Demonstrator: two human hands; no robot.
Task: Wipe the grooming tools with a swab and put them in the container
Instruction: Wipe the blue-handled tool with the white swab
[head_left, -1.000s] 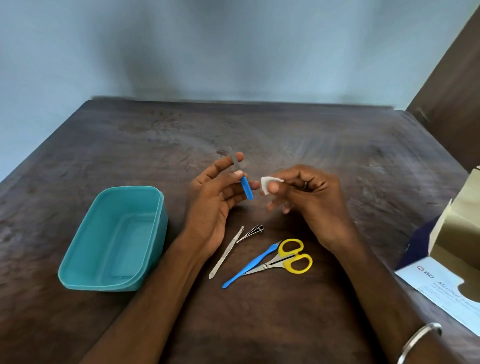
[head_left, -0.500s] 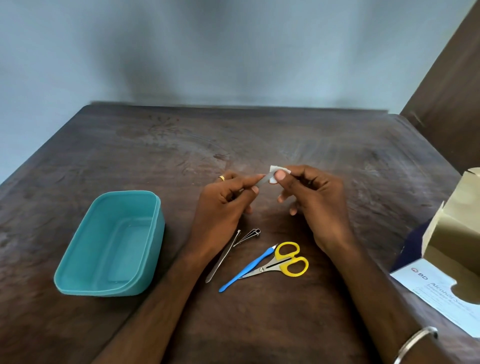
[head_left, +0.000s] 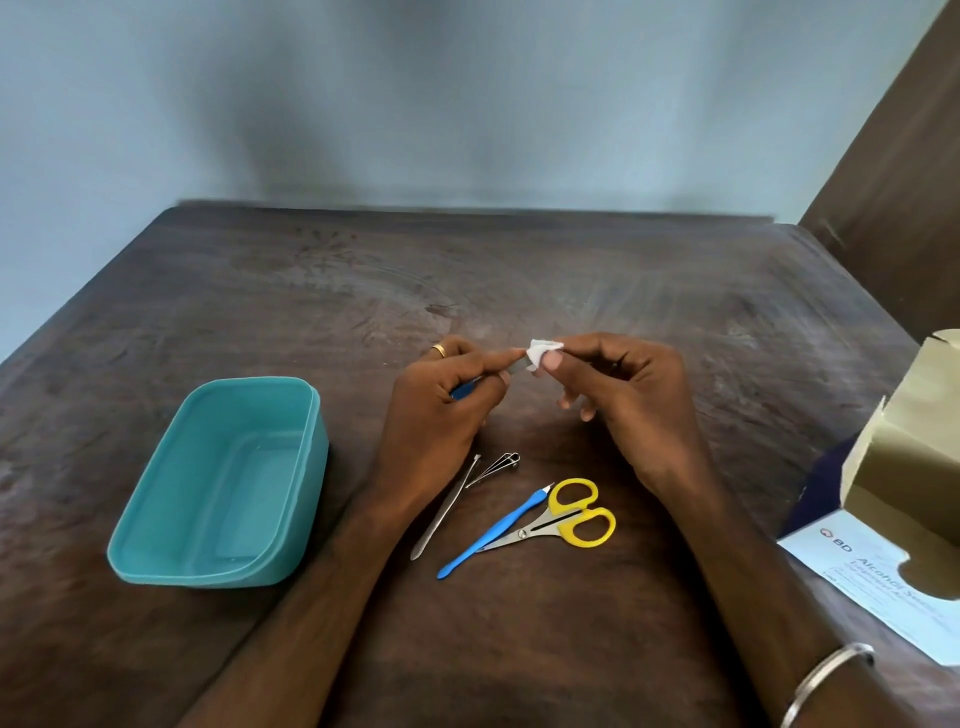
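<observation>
My left hand (head_left: 444, 400) grips a small nail file (head_left: 514, 368) with a blue handle, mostly hidden in the fist, its metal tip pointing right. My right hand (head_left: 628, 400) pinches a white swab (head_left: 539, 353) around that tip. On the table below the hands lie a metal tweezer (head_left: 444, 512), a small nail clipper (head_left: 496, 466), a blue cuticle tool (head_left: 493, 535) and yellow-handled scissors (head_left: 566, 517). The teal container (head_left: 156, 558) stands to the left with nothing in it.
An open alcohol swab box (head_left: 872, 582) with its brown flap (head_left: 909, 441) raised sits at the right table edge. The dark wooden table (head_left: 467, 280) ends at a pale wall behind. A brown panel (head_left: 904, 171) rises at the far right.
A second ago the left hand held the file upright, apart from the swab. The hand turned it level, and the swab now wraps the metal tip.
</observation>
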